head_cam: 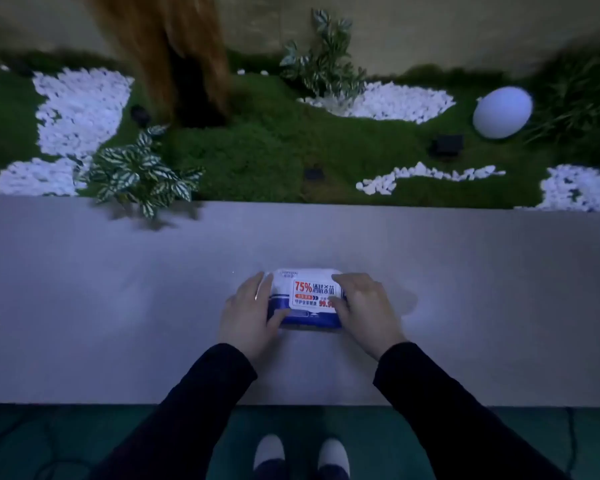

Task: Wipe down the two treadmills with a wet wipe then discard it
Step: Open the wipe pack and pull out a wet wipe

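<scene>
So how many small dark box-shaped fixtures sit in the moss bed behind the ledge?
3: one at the left near the hanging hair, one low in the middle, one at the right beside the white egg-shaped lamp. Plants may hide more.

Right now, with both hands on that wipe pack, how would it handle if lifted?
The wipe pack looks like a soft plastic pouch, so it probably gives under the left hand and right hand. Lying flat on the ledge, it should not roll. The glossy film may be slightly slippery.
</scene>
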The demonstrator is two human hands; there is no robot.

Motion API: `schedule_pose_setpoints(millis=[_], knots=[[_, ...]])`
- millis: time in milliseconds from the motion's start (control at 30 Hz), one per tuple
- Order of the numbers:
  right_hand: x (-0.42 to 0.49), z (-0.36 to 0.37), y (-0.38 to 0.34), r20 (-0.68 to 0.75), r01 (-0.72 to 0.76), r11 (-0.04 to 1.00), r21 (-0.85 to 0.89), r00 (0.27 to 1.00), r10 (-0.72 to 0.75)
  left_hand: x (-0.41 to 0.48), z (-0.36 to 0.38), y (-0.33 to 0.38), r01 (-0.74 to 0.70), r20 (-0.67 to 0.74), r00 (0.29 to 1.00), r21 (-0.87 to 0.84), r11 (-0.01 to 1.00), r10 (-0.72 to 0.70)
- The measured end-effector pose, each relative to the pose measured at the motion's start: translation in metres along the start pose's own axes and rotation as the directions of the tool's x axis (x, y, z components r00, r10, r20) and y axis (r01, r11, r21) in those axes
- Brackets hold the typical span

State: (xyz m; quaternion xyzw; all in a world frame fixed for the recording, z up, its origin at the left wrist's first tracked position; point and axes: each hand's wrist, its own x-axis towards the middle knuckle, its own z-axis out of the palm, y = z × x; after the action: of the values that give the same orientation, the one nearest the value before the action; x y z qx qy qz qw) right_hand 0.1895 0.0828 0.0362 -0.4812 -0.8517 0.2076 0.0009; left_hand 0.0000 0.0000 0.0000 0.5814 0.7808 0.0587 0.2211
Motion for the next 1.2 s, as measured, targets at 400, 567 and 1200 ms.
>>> schedule_pose_setpoints(millis=[400,567,1200], knots=[[0.019,0.072,0.016,0.028,0.147,0.984,-0.096,0.989,-0.145,0.021,0.066,-0.010,-0.082,-0.038,0.996,-0.078,0.994,0.079],[0.020,0.074,0.018,-0.044,0.179,0.979,-0.097,0.982,-0.184,0.021,0.068,-0.013,-0.110,-0.061,0.993,-0.071,0.991,0.105],[0.067,0.048,0.012,-0.290,0.027,0.998,-0.063,0.956,-0.044,0.018,0.078,-0.012,-0.115,-0.107,0.988,-0.053,0.992,0.109]])
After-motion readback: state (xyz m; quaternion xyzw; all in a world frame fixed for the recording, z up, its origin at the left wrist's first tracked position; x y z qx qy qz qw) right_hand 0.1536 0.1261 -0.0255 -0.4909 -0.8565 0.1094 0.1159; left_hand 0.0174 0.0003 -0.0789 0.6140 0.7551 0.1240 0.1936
